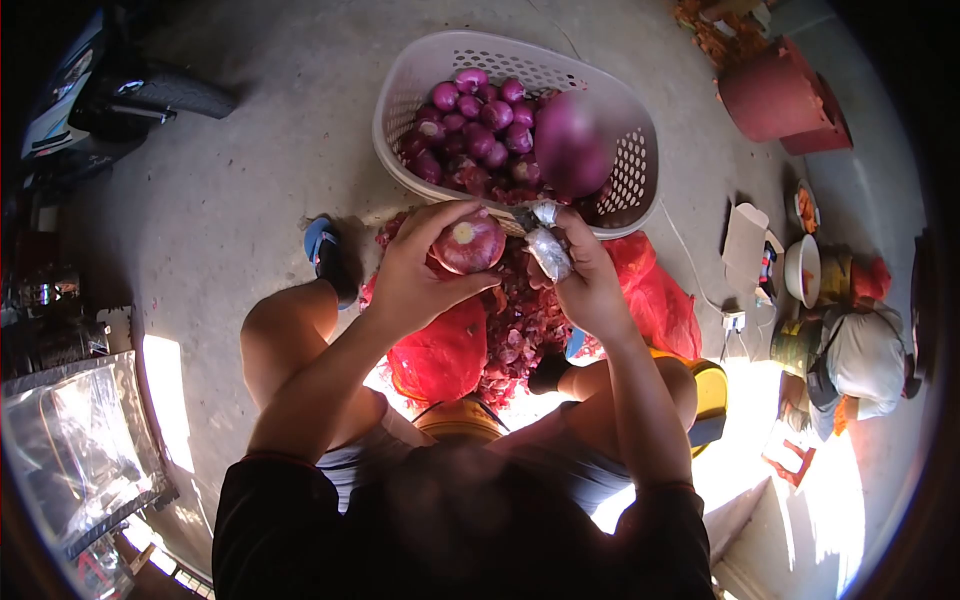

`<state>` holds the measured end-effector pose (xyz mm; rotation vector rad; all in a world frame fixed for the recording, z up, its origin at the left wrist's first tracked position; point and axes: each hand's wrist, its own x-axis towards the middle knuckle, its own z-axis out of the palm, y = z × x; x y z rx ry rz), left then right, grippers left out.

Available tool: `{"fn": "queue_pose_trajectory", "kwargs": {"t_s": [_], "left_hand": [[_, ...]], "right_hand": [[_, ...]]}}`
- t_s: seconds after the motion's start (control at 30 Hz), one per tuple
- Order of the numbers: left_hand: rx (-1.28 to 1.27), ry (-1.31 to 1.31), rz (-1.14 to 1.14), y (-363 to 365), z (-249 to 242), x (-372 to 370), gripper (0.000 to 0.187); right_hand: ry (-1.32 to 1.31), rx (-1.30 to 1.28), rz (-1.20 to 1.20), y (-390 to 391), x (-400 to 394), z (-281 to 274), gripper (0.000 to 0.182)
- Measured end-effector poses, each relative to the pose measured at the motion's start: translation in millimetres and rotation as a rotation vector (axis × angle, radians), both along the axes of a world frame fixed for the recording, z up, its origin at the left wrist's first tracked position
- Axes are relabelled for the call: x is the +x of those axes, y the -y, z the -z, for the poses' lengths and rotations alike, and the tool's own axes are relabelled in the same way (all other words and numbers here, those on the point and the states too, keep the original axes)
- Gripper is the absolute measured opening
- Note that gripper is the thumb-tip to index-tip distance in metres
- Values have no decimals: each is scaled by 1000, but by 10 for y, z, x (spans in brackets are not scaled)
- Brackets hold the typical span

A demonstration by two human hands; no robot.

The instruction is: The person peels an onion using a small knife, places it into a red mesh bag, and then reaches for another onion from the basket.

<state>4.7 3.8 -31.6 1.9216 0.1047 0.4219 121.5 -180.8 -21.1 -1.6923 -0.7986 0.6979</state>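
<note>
My left hand (pixel 415 262) curls around a red onion (pixel 468 244), its pale cut end facing up. In my right hand (pixel 588 270) is a small tool wrapped in silver tape (pixel 548 254); its working end is hard to make out. The thumb of that hand is also wrapped in silver. Just beyond both hands stands a pale perforated plastic basket (pixel 400 105) with many shiny purple onions (pixel 480 120). A large blurred purple round shape (pixel 575 145) overlaps its right side. Beneath my hands, onion skins (pixel 520 335) cover the floor between my legs.
Red bags (pixel 440 355) lie among the skins. A motorbike wheel (pixel 180 90) is at upper left, and a clear plastic-covered frame (pixel 85 440) at lower left. On the right are a red bin (pixel 770 90), a white bowl (pixel 802 270) and another person (pixel 865 365) bending over.
</note>
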Motion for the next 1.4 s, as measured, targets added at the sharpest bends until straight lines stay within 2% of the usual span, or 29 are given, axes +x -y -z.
{"fn": "queue_pose_trajectory", "kwargs": {"t_s": [0.13, 0.23, 0.27, 0.53, 0.67, 0.77, 0.87, 0.97, 1.07, 1.27, 1.4], "left_hand": [[60, 21, -1, 19, -53, 16, 74], [-105, 36, -8, 60, 35, 21, 76], [-79, 51, -25, 64, 41, 16, 76], [122, 74, -4, 30, -70, -10, 78], [130, 104, -24, 37, -91, -4, 73], [111, 104, -9, 40, -91, -16, 73], [129, 101, -10, 39, -89, -24, 73], [147, 88, -30, 21, -85, -14, 74], [107, 79, -55, 8, -23, -19, 75], [-28, 65, -57, 27, 22, -8, 76], [-50, 88, -23, 36, -1, 7, 74]], "right_hand": [[253, -18, 78, -54, -63, 54, 45], [239, -203, -37, -77, -57, -106, 46], [211, -298, -31, -87, -61, -179, 46], [356, -186, -53, -128, -47, -164, 32], [309, -254, -102, -105, -10, -106, 27], [248, -175, -133, -90, 0, -36, 23], [326, -141, -113, -118, -27, -88, 22], [474, -253, -219, -94, -33, -87, 21], [589, -191, -198, -114, -47, -75, 25], [500, -135, -79, -58, 50, -144, 32], [485, -283, -74, -81, 20, -173, 31]]}}
